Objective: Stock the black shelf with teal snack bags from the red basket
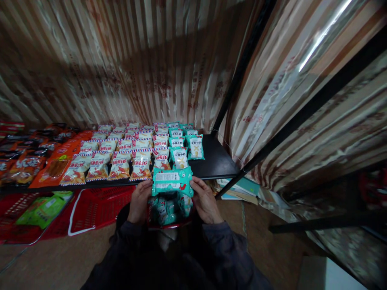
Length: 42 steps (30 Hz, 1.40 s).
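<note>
Between my two hands is a teal snack bag [169,181], its back with printed text turned up toward me. My left hand [140,201] pinches the bag's left end, and my right hand [206,200] grips its right end. Just below it, a dark red container [151,224] in front of my body holds several more teal bags [171,209]. Beyond my hands, rows of upright teal snack bags [196,147] stand on a black shelf [211,161]. White and orange snack bags [141,164] line up to their left.
Orange packets [57,161] and black-and-orange bags [26,167] fill the shelf's left part. Red baskets [99,205] sit below, one with a green package [44,209]. A slanted black post [266,155] rises at right; cartons and papers [238,187] lie behind it. A striped curtain [136,60] hangs behind.
</note>
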Available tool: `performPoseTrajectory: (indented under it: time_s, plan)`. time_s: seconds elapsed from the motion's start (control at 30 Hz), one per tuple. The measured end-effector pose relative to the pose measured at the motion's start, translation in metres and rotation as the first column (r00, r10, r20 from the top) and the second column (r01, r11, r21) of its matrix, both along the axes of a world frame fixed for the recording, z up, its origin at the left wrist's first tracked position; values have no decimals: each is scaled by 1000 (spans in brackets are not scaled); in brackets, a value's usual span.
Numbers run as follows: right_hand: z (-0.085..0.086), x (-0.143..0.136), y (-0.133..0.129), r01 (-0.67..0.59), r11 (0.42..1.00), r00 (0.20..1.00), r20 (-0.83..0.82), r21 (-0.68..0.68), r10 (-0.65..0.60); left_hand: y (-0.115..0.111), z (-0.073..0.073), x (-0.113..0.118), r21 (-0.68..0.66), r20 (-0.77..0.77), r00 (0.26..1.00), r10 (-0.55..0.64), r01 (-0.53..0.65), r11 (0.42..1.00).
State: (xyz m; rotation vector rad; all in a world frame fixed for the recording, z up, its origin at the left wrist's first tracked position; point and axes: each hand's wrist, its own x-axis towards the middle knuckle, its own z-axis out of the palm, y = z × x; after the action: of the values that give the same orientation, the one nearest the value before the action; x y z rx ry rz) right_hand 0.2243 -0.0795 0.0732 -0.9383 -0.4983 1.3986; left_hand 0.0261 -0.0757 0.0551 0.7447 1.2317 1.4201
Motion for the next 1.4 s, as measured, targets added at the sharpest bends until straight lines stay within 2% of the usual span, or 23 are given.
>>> performPoseTrajectory:
  time_s: [0.1,0.17,0.2,0.27,0.33,0.4,0.47,0.53,0.67,0.77,0.87,1.0,1.27,1.4]
  plan:
    - [6,9,2,-28,1000,997,78,-13,29,2,6,-3,113,-157,971,180,-163,980]
    - [11,13,2,-99,995,979,175,-15,100,3,18,2,211,-252,949,190,-137,968]
    - [15,14,2,-153,988,959,241,-6,150,4,26,6,242,-301,944,137,-63,968]
    - [24,15,2,-283,959,890,377,20,255,5,41,15,262,-380,924,-41,150,953]
    - [32,14,4,-419,907,807,475,42,350,6,49,25,209,-336,906,-258,338,918]
    - [39,13,7,-514,857,745,519,47,419,6,49,33,150,-199,901,-385,416,897]
    - [41,12,12,-551,833,727,525,60,443,6,44,38,95,-67,913,-403,408,908]
    - [39,12,15,-529,844,753,512,94,414,6,38,41,44,23,930,-366,365,930]
    - [29,13,14,-377,915,850,446,145,280,8,33,41,-6,155,965,-211,214,977]
    - [20,12,11,-328,938,878,404,116,257,9,33,43,2,194,975,-108,110,994]
    - [15,10,10,-276,957,892,395,91,220,8,32,45,12,203,977,-71,70,998]
    - [13,6,14,-227,971,888,426,78,174,6,31,47,7,205,976,-74,74,997]
    - [13,3,22,-160,972,872,486,171,58,5,32,44,26,223,953,-205,204,979]
    - [15,1,16,-173,970,880,469,170,74,6,33,47,-36,247,960,-134,147,988]
